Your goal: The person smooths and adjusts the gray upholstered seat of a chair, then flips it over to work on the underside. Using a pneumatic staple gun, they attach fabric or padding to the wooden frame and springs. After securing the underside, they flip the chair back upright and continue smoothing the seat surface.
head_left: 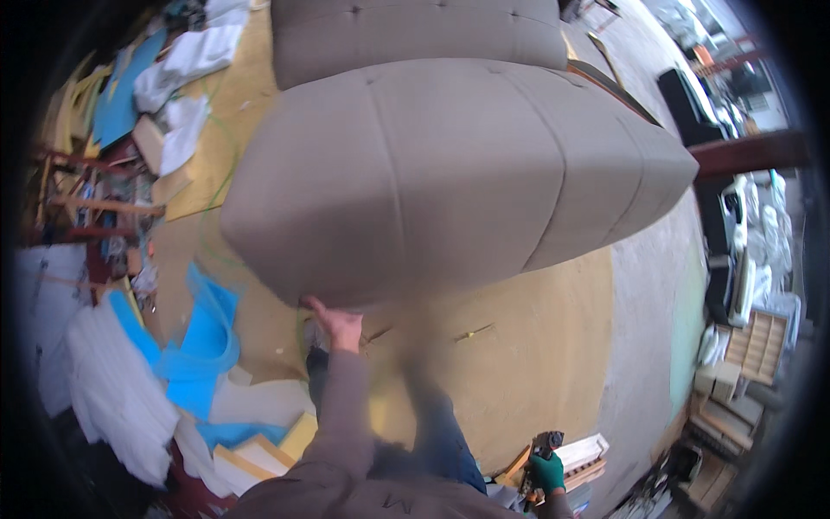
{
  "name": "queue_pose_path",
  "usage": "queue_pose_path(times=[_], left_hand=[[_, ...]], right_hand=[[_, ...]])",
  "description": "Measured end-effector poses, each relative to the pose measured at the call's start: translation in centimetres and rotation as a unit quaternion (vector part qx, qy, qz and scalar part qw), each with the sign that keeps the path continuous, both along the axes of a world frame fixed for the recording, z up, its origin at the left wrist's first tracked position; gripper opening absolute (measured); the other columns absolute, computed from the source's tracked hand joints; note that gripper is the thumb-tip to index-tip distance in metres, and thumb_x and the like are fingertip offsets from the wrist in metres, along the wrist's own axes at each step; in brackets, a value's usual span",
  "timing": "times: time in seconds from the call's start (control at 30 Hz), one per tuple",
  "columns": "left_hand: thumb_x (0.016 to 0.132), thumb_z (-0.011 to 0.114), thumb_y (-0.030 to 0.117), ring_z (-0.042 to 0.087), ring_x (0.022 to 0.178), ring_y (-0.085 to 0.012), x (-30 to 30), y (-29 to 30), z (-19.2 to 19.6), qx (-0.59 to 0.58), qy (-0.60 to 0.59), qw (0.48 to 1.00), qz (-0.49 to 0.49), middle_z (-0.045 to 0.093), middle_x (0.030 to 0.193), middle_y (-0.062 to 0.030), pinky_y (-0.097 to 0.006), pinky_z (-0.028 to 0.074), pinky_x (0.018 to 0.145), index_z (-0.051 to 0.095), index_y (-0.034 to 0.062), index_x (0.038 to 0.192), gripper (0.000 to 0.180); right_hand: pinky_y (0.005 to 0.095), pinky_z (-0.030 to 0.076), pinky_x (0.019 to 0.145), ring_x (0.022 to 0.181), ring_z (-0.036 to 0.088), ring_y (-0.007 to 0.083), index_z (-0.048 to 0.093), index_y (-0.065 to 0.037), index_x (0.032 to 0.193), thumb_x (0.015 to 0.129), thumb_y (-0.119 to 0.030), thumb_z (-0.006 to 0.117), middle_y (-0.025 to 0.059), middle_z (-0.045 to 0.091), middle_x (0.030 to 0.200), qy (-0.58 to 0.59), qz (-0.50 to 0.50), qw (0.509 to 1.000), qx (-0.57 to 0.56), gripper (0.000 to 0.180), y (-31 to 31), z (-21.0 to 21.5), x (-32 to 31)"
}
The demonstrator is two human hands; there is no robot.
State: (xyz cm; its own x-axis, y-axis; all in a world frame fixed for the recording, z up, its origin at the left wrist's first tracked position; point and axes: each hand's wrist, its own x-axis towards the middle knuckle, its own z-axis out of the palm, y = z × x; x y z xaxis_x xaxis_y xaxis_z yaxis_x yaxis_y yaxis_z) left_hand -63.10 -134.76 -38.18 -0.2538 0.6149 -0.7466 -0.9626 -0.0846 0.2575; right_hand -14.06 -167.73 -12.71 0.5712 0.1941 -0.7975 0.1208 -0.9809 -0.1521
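Note:
A large grey-brown upholstered sofa piece [467, 164] with stitched seams fills the middle of the head view. My bare left hand [339, 327] is at its near left lower edge, the thumb side pointing up and left. The other fingers are partly hidden against the fabric and seem to grip that edge. Low on the right, my right hand [546, 471] wears a green glove and is closed around a dark hand tool [548, 441]. What kind of tool it is cannot be made out.
Behind stands another tufted grey-brown piece [415, 35]. Blue sheeting [203, 355], white padding [112, 389] and foam pieces [251, 458] lie at left. A thin green hose [232, 151] crosses the tan floor covering [536, 346]. Wooden frames [756, 346] line the right side.

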Motion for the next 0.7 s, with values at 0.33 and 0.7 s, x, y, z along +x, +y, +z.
queue_pose_path(times=[0.33,0.7], left_hand=[[0.105,0.052,0.053,0.043,0.146,-0.0409,-7.3,-15.2,-12.2,-0.229,0.065,0.836,-0.494,0.037,0.164,-0.0189,-0.069,0.038,0.111,0.019,0.0115,0.166,0.081],[0.104,0.060,0.039,0.068,0.081,-0.0144,-19.3,-4.7,5.5,-0.098,0.476,0.623,-0.613,0.074,0.101,-0.0100,-0.030,0.052,0.068,0.066,0.0061,0.121,0.038]], right_hand=[[0.0361,0.060,0.058,0.064,0.074,0.0232,0.071,-0.001,0.096,0.082,-0.012,0.076,0.0114,0.072,0.072,0.028,-0.060,0.992,-0.111,0.018,-14.8,-4.5,-6.4],[0.0383,0.060,0.059,0.067,0.075,0.0231,0.070,-0.001,0.094,0.081,-0.011,0.071,0.0116,0.074,0.078,0.071,-0.238,0.964,0.093,0.016,-14.7,-12.2,-11.4]])
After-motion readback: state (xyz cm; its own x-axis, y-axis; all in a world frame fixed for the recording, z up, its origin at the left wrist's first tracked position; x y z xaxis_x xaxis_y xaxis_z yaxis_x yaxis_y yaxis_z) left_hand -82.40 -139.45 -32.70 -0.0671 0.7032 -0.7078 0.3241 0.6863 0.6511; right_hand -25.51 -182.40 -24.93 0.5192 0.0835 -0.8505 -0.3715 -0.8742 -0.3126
